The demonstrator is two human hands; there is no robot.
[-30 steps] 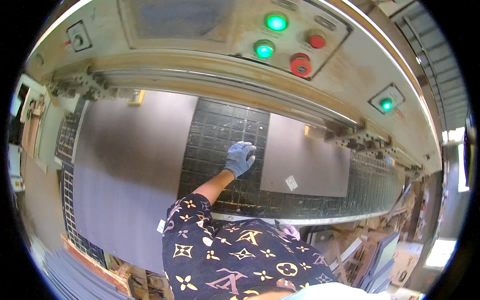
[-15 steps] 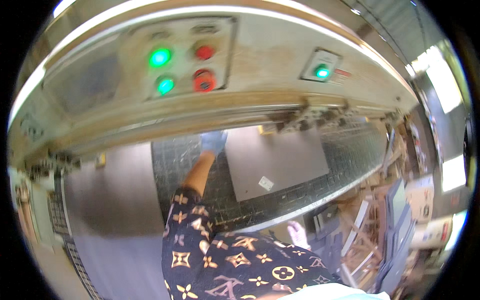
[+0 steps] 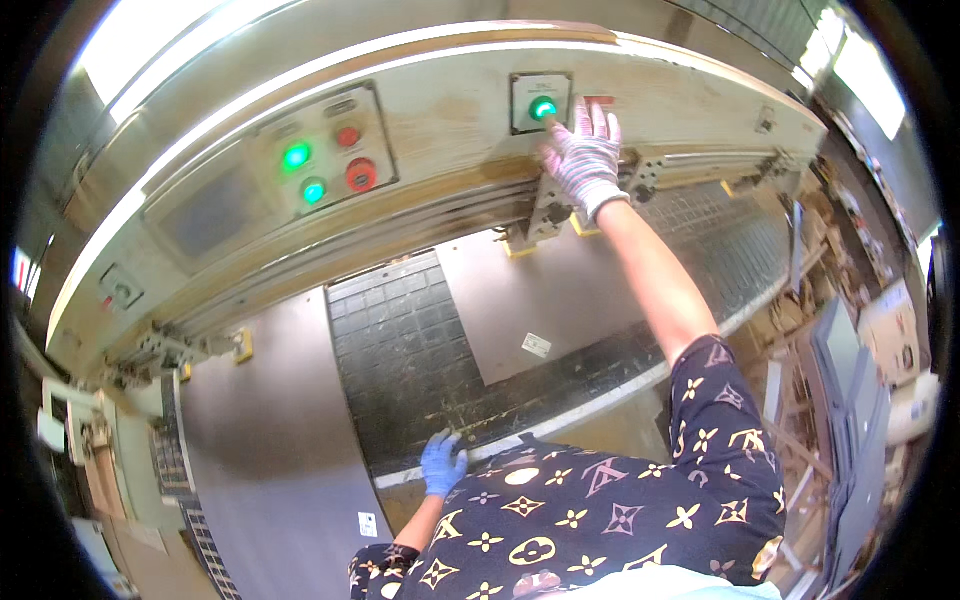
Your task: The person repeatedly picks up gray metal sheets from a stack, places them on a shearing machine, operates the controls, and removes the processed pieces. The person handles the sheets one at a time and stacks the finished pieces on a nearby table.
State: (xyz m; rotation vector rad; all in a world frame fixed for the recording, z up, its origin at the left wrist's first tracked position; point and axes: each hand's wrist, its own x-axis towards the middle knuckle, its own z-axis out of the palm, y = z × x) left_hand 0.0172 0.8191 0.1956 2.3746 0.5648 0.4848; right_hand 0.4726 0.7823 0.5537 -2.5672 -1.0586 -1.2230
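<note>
My right hand, in a striped knit glove, is raised to the machine's front. One of its digits is at the lit green button on the right; the other fingers are stretched upward and hold nothing. Down at the front edge of the black ribbed bed, my left hand in a blue glove has its fingers apart and is empty. A grey-brown panel with a white label lies on the bed, its far edge by the machine's yellow-tipped stops. At left, a longer panel also lies on the bed.
The machine's long beam spans above the bed. Its control plate has green lights and a red knob. Dark boards and wooden scraps stand at the right. A slatted rack runs along the left.
My left hand has drawn back from the labelled panel's far left corner to the bed's front edge. My right hand has risen from near the front edge to the green button.
</note>
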